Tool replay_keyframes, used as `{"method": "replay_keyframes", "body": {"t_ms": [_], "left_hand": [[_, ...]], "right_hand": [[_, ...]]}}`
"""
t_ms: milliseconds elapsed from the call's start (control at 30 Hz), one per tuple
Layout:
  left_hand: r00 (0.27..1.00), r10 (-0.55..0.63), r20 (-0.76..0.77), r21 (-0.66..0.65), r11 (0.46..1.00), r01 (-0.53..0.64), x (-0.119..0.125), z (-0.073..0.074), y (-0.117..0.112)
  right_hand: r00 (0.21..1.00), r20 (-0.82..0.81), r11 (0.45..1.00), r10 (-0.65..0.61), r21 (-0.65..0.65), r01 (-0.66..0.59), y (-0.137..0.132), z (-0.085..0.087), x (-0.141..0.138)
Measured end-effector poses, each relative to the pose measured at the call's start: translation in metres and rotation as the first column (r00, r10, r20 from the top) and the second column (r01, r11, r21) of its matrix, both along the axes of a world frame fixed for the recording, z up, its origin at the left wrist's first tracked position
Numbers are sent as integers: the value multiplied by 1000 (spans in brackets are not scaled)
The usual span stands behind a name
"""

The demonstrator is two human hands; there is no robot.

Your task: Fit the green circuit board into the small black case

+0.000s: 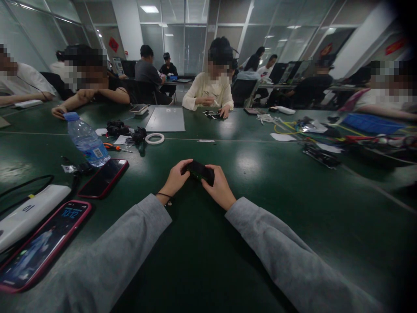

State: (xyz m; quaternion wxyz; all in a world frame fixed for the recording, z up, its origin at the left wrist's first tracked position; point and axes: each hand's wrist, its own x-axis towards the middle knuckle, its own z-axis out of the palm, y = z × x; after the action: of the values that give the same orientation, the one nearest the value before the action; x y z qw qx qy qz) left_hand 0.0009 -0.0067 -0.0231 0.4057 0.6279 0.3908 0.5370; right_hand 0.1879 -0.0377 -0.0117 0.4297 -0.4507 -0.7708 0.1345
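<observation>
A small black block-shaped part (200, 171) with a greenish face is held between both of my hands just above the dark green table (247, 204). My left hand (176, 178) grips its left end with curled fingers. At its right end my right hand (219, 188) is closed around it, thumb on top. Grey sleeves cover both of my forearms, and a thin bracelet sits on my left wrist.
Left of me lie two phones in red cases (103, 177) (39, 245), a white power bank (28, 214) and a tipped water bottle (86, 140). Further off are a tape ring (154, 138), black parts (117, 128) and a grey board (166, 119). Several people sit across the table; cables and a blue tray (371, 123) are at right.
</observation>
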Motion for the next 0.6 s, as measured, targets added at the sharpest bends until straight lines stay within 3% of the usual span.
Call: {"method": "replay_keyframes", "body": {"t_ms": [600], "left_hand": [[1000,-6,1,1,1000,6,1,3,-2]], "right_hand": [[1000,-10,1000,-1,-18,0,-1,0,-1]]}}
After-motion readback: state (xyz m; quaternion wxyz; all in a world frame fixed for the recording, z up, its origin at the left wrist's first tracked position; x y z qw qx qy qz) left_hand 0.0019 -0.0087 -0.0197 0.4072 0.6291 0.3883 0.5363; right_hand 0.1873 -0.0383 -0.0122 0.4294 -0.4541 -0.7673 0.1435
